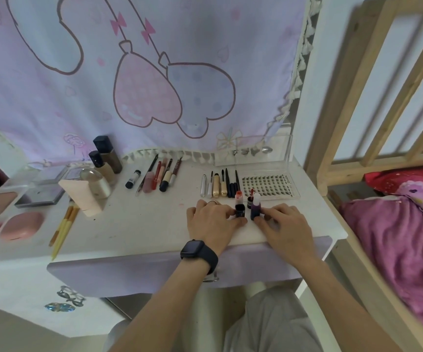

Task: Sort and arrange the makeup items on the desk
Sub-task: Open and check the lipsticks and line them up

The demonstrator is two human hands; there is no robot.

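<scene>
1. The counter (134, 224) carries the whole sort: compacts (21, 226) at the left, pencils at the back, and my work at the right front. This spot is near the front edge, so anything tipped towards me could roll off.
2. The lash tray (268, 185) lies just behind my hands. A push too far back would likely jolt it.
3. My left hand (211, 221) and right hand (285, 226) rest on the counter, each with its fingers (268, 212) closed round the base of one upright tube.
4. The liner row (220, 185) lies flat just beyond my left knuckles. A careless lift of that hand could scatter it.
5. The red tube (239, 205) stands in my left grip and the purple tube (255, 207) in my right, near each other. Both are tall and narrow, so if I let go unevenly, one may knock the other over.
6. The small pot (250, 201) sits just behind and between them. A red wand seems to stand in it, and a bump might smear colour on the counter.
</scene>
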